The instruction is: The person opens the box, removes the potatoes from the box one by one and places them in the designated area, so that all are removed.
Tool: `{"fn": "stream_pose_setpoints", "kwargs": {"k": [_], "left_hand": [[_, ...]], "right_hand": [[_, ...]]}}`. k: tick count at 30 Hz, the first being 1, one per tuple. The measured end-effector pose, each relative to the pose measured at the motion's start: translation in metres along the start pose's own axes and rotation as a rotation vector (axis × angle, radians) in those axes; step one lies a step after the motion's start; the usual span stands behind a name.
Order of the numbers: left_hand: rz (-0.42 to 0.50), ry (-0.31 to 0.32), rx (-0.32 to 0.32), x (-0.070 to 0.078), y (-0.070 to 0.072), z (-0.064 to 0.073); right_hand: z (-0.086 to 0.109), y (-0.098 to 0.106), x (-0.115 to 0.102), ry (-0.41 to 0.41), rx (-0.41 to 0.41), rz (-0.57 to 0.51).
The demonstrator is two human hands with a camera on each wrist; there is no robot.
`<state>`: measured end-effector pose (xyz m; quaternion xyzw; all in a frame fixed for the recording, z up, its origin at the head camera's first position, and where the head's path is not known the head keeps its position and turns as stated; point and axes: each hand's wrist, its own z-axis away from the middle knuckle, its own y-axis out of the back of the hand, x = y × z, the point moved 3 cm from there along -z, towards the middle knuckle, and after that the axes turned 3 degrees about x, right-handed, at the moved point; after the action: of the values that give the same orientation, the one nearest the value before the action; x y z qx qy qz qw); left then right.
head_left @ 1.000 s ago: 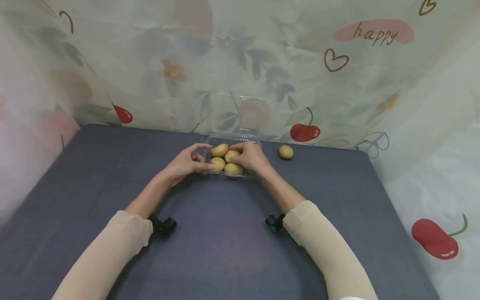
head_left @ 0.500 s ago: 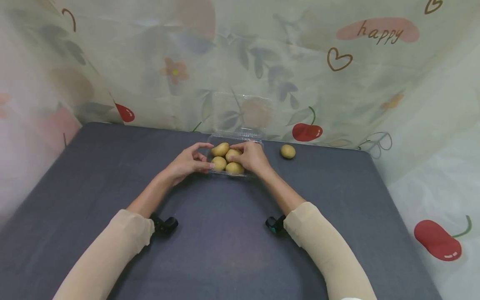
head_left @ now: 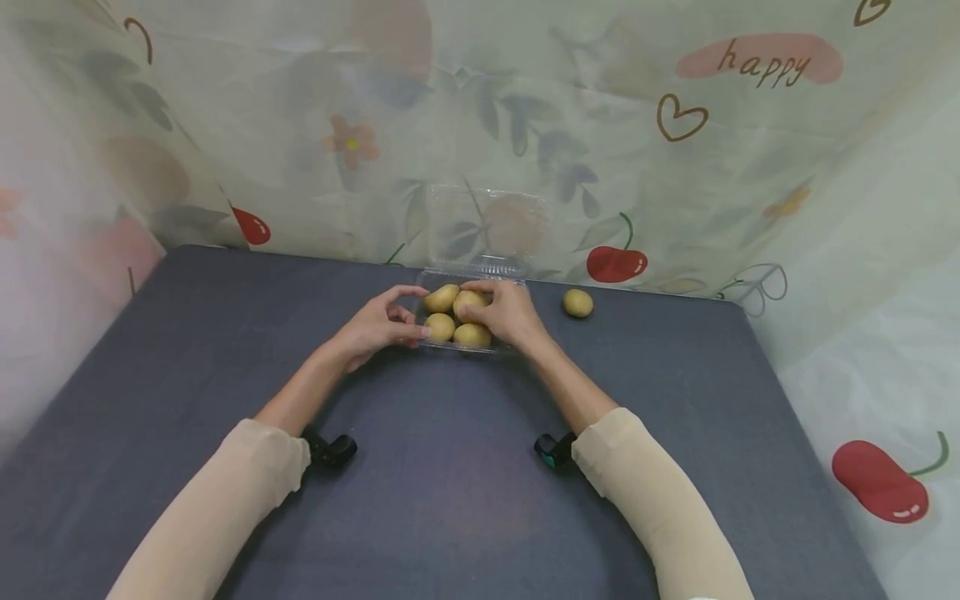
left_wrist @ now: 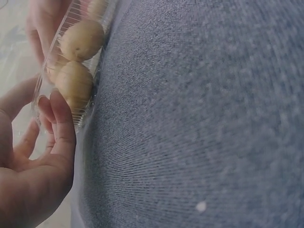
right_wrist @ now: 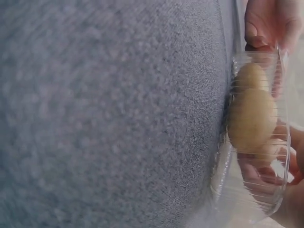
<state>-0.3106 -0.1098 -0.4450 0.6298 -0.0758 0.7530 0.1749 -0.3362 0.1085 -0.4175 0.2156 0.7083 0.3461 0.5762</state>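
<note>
1. Raised slightly since the earlier head frame, one smooth yellow potato point(head_left: 472, 305) is pinched by the right hand point(head_left: 513, 314) within the clear container point(head_left: 498, 343).
2. Left wrist: the container's end is held by the left hand point(left_wrist: 40, 175).
3. Right wrist: oval potatoes point(right_wrist: 251, 118) are seen through the ribbed wall point(right_wrist: 256, 56).

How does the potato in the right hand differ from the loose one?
The held potato is inside the clear container; the loose potato lies on the table outside it. The right hand pinches the held potato; no hand touches the loose potato. Both look yellowish-brown.
</note>
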Motion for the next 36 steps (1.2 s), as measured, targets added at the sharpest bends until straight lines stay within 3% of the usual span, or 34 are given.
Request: {"fn": "stream_pose_setpoints", "kwargs": {"k": [4,13,21,27,36], "left_hand": [[-0.01,-0.005,-0.005,0.0,0.0,-0.001],[-0.014,-0.016,-0.006,0.001,0.0,-0.001],[-0.001,-0.01,-0.001,-0.002,0.0,0.0],[0.004,-0.012,0.001,-0.002,-0.001,-0.002],[-0.008,-0.017,-0.005,-0.003,0.001,-0.003]], "right_hand": [[0.001,0.005,0.0,-0.013,0.044,-0.026],[0.005,0.017,0.005,-0.021,0.036,-0.079],[0.012,0.022,0.006,-0.06,-0.026,-0.343],[0.014,0.031,0.009,-0.079,-0.023,-0.436],[0.014,0.043,0.018,-0.115,-0.034,-0.464]]}}
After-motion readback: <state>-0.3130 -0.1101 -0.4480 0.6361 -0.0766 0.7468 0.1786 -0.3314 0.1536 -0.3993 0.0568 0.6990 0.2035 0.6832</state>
